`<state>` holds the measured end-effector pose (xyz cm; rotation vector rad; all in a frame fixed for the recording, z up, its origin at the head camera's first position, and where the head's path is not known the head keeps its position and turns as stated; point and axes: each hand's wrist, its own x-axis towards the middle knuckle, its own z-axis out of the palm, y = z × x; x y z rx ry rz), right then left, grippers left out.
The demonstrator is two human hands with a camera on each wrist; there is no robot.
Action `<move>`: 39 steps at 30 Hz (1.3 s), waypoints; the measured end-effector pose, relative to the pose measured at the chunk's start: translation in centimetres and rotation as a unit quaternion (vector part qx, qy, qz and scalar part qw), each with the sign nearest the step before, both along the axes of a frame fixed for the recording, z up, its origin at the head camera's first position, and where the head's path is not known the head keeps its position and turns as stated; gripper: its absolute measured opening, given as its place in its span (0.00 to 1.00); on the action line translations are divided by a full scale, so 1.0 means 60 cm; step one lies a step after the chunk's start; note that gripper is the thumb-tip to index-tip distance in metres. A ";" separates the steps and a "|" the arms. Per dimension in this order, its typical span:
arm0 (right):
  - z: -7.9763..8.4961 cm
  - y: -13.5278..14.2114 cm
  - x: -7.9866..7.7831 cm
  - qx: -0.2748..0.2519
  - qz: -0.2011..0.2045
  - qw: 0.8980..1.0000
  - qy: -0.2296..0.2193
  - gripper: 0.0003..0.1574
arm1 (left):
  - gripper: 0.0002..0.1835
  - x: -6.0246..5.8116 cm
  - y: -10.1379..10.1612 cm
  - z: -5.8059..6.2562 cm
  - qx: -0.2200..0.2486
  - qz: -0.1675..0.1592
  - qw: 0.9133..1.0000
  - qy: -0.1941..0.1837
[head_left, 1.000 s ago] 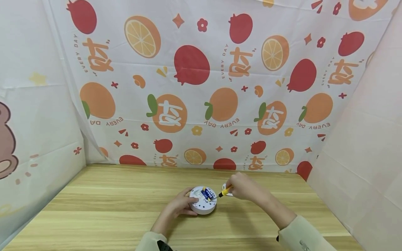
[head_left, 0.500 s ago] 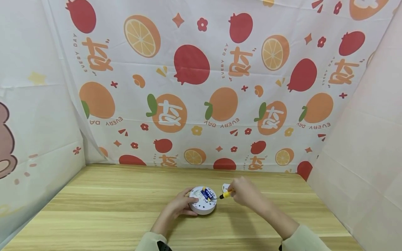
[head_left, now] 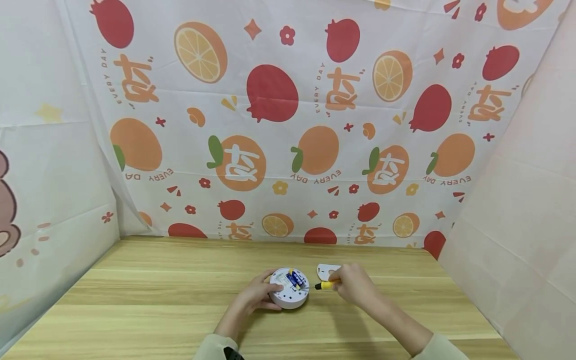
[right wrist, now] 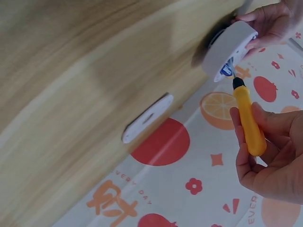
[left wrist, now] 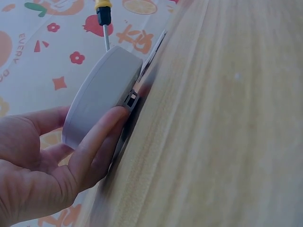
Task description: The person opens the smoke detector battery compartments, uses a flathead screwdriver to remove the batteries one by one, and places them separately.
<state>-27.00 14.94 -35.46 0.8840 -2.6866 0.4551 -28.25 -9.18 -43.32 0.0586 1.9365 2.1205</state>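
A round white device, which looks like a smoke alarm, is tilted in my left hand. The thumb rests on its face and the other fingers reach around its side and back, seen in the left wrist view on the grey-looking casing. Set in the face is a blue and yellow battery. My right hand grips the yellow handle of a screwdriver. The metal shaft points left, its tip at the battery's lower end; exact contact is too small to tell.
A flat white plate with a hole lies on the wooden table behind the screwdriver, partly hidden by my right hand. A fruit-print curtain hangs along the table's back edge, with pale cloth at both sides.
My right hand has lowered and shifted a little right, bringing the screwdriver nearer level and uncovering more of the white plate. The left hand keeps its hold on the device.
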 end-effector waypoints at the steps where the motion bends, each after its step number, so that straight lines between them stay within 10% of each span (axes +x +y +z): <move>1: -0.002 0.001 0.001 -0.006 -0.003 1.000 -0.004 0.07 | 0.31 0.000 0.000 -0.001 0.000 0.000 1.000 0.000; 27: -0.063 0.038 0.001 -0.179 -0.067 0.970 -0.148 0.08 | 0.31 -0.002 0.002 0.000 -0.002 0.006 1.000 -0.009; 39: -0.078 0.050 -0.007 -0.280 -0.088 0.913 -0.282 0.09 | 0.31 -0.001 0.002 -0.001 -0.004 0.003 1.000 -0.007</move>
